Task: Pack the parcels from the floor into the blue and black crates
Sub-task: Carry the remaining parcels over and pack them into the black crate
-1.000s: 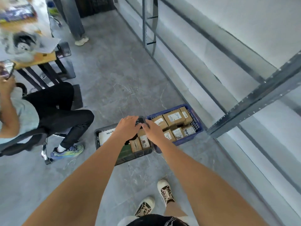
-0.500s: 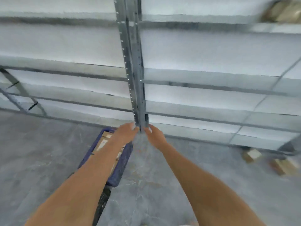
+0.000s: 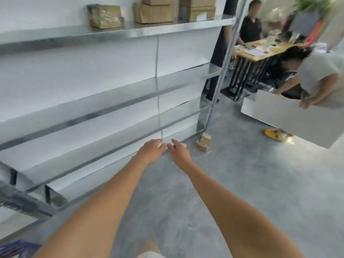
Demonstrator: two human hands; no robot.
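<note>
both arms stretched forward, left hand (image 3: 150, 150) and right hand (image 3: 179, 153) side by side, fingertips almost touching. both loosely spread, holding nothing.

parcels: a small stack of brown parcels (image 3: 204, 141) on the floor (image 3: 242, 183), by the foot of the shelf upright (image 3: 214, 101). it lies ahead and to the right of the hands, apart from them, with bare floor between. the right hand is the nearer one. there's also a pale flat thing (image 3: 181, 145) on the floor just past the right fingertips, along the base of the shelf; probably another parcel, too blurred and too hidden by the hands to be sure.

the stack looks tilted and uneven. can't call a long axis on it, too small and soft.

crates: only a sliver of the blue crate (image 3: 11, 248) shows at bottom left, behind and left of the arms. black crate not in view.

judgement: this is the reach for the next pickup. if the pale thing is a parcel, it's the closer target, almost under the right hand. the stack needs a further reach right and forward. either way the load has to go back left to the crate.

more boxes (image 3: 154, 13) on the upper shelf, not floor stock. another person (image 3: 316, 71) bends over a white board (image 3: 297, 116) at right, near the walking path.
</note>
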